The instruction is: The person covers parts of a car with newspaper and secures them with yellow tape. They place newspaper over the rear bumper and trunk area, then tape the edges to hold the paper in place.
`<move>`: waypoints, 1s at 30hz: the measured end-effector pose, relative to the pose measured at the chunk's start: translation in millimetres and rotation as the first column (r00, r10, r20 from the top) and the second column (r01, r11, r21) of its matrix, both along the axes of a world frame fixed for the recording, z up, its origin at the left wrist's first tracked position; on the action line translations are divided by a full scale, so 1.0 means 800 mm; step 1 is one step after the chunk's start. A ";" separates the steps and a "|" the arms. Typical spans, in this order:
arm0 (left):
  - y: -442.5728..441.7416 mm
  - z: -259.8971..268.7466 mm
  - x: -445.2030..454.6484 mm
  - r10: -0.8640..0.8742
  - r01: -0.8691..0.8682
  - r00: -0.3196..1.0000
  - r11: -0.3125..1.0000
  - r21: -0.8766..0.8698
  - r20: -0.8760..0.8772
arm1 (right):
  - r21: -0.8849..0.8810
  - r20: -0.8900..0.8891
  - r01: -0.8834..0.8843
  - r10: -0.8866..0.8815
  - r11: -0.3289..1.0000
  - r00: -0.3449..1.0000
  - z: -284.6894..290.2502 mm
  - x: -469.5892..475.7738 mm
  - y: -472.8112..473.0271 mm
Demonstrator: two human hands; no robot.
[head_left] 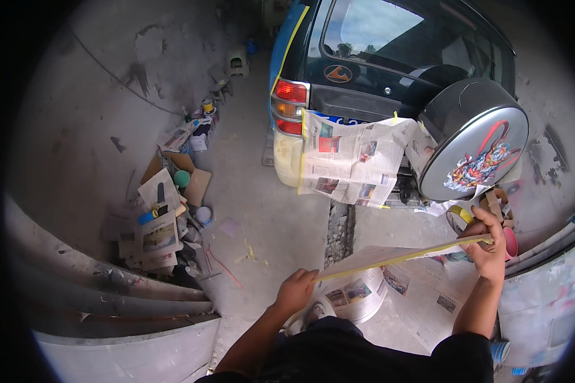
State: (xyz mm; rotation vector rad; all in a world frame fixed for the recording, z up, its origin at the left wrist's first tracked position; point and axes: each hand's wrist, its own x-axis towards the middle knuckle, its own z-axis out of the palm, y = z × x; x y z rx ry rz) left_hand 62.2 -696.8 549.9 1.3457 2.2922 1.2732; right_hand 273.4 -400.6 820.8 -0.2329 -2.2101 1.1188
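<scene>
My left hand (295,288) grips one corner of a newspaper sheet (364,261) whose upper edge carries a strip of yellow masking tape (388,260). At the other end of that edge, my right hand (485,242) pinches the taped edge, and a roll of yellow masking tape (460,218) is at its fingers. The sheet hangs between my hands, in front of the rear of a dark vehicle (359,88). Another newspaper sheet (352,158) covers part of the rear bumper (287,158), stuck on with bits of yellow tape. To its right is the spare wheel cover (484,148), bearing a colourful picture.
More newspaper (426,292) lies on the floor near my feet. A cardboard box (199,186), papers (160,237) and a small tub (203,215) stand along the left wall. A broken groove (340,230) runs across the concrete. Another box (496,206) stands at the right.
</scene>
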 end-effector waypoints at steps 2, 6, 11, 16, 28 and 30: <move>-0.013 -0.020 -0.022 0.090 -0.089 0.996 0.996 -0.010 0.007 | -0.003 -0.039 0.016 -0.016 1.000 0.999 0.021 -0.013 0.013; -0.045 -0.062 -0.078 0.142 -0.140 0.989 0.988 -0.072 0.032 | 0.123 -0.111 0.044 -0.031 0.991 0.993 0.053 -0.043 0.022; -0.106 -0.129 -0.179 0.213 -0.194 0.969 0.969 -0.155 0.122 | 0.155 -0.124 0.190 -0.172 0.970 0.977 0.067 -0.089 0.012; -0.159 -0.154 -0.319 0.252 -0.226 0.962 0.951 -0.211 0.104 | 0.084 -0.096 0.317 -0.309 0.945 0.946 0.058 -0.140 -0.028; -0.200 -0.107 -0.657 0.164 -0.162 0.986 0.984 -0.069 0.027 | -0.169 -0.154 0.641 -0.663 0.749 0.733 0.004 -0.209 -0.072; -0.189 -0.091 -0.706 0.227 -0.244 0.894 0.970 -0.005 0.386 | -0.193 -0.129 0.684 -0.709 0.704 0.693 -0.023 -0.213 -0.060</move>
